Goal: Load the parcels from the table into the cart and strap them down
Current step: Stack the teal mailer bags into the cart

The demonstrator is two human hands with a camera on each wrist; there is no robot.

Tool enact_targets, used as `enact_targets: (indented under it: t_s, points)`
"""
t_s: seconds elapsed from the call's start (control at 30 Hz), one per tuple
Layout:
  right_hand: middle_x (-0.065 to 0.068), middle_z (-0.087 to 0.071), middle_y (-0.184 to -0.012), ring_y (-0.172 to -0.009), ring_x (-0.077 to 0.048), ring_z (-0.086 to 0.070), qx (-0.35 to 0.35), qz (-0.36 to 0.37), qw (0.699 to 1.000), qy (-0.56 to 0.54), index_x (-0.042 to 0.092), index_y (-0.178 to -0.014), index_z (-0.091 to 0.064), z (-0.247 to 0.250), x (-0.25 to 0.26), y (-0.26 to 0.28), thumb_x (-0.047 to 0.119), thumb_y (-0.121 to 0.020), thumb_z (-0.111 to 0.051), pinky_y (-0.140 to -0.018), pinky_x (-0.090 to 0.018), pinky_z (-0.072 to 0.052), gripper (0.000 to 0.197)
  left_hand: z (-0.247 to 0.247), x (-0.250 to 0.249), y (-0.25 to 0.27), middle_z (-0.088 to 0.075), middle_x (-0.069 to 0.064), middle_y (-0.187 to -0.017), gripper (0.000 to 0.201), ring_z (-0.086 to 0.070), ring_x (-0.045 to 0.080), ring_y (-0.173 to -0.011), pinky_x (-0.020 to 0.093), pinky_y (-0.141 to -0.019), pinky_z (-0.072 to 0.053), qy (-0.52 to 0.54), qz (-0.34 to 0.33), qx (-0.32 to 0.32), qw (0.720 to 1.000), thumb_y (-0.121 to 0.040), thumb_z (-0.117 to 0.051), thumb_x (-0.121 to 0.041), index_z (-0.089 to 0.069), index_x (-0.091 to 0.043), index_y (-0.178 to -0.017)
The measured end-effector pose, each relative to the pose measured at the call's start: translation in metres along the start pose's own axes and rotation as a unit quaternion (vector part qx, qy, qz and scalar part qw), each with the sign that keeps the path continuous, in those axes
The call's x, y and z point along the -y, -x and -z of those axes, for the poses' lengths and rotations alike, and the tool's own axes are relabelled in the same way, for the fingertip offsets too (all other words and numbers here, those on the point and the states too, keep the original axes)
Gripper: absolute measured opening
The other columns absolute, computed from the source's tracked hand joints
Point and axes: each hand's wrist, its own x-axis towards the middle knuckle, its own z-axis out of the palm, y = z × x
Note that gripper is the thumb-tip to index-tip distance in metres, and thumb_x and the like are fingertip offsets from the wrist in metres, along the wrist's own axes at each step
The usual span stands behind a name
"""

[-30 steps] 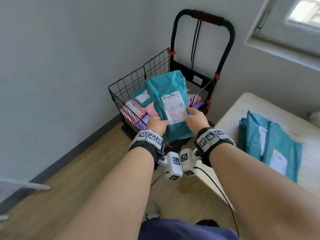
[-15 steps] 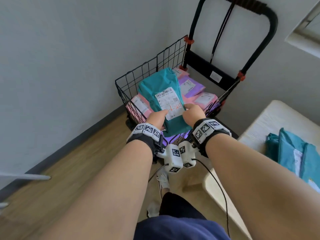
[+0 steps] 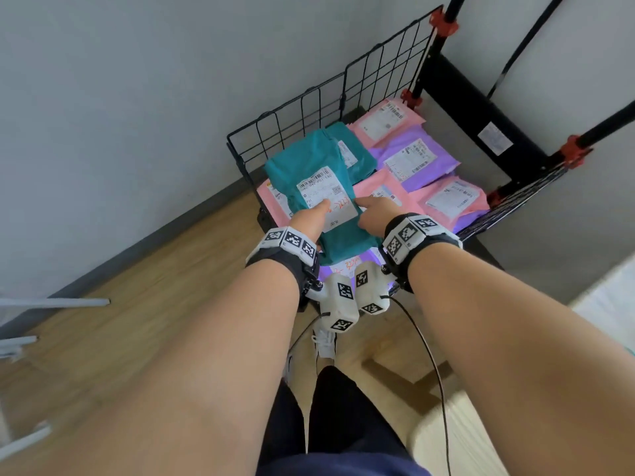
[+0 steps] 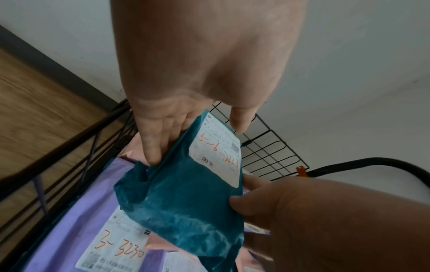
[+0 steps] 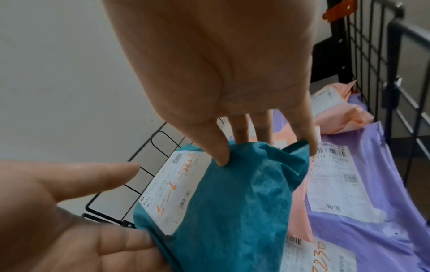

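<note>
A teal parcel (image 3: 309, 166) with a white label hangs tilted just above the parcels in the black wire cart (image 3: 309, 108). My left hand (image 3: 316, 214) holds its left edge, fingers underneath and thumb over the label. My right hand (image 3: 371, 209) pinches its right edge. In the left wrist view my left hand (image 4: 197, 142) has its fingers (image 4: 151, 147) under the teal parcel (image 4: 186, 202). In the right wrist view my right hand (image 5: 265, 152) grips the crumpled top of the teal parcel (image 5: 232, 202). A black strap (image 3: 515, 53) hangs from the cart handle.
Pink parcels (image 3: 388, 121), purple parcels (image 3: 419, 156) and another teal one (image 3: 357, 156) lie in the basket. A purple parcel (image 4: 69, 230) marked 3-3230 lies under the held one. The pale table edge (image 3: 604, 297) is at the right, the grey wall at the left.
Both hands have lowered the teal parcel from upright above the cart to a flatter tilt down inside the basket. My head has moved closer to the cart.
</note>
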Motion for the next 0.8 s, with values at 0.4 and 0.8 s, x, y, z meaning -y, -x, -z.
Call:
enact_targets:
  t_s: [0.4,0.8]
  points:
    - [-0.010,-0.047,-0.143,-0.118,-0.028,-0.053,0.051,-0.002,0.998,-0.025,0.019,-0.140,-0.049,-0.016,0.017,-0.075,-0.005,-0.092,-0.033,-0.089,-0.031,-0.045,0.056,0.011,-0.001,-0.059,-0.051,0.020,-0.138,0.055,-0.051,0.034,-0.126,0.044,-0.104,-0.044,-0.001,0.037,-0.001,0.999,-0.098,-0.038,-0.042,-0.048,-0.001,-0.134]
    - [-0.016,-0.052,-0.137,-0.125,-0.031,-0.052,0.098,-0.087,0.989,-0.068,0.004,-0.136,-0.051,-0.038,-0.026,-0.084,0.015,-0.097,-0.045,-0.089,-0.032,-0.045,0.040,-0.016,0.012,-0.049,-0.036,0.021,-0.149,0.044,-0.037,0.032,-0.137,0.034,-0.108,-0.035,-0.105,0.091,0.062,0.988,-0.105,-0.029,-0.015,-0.033,0.006,-0.143]
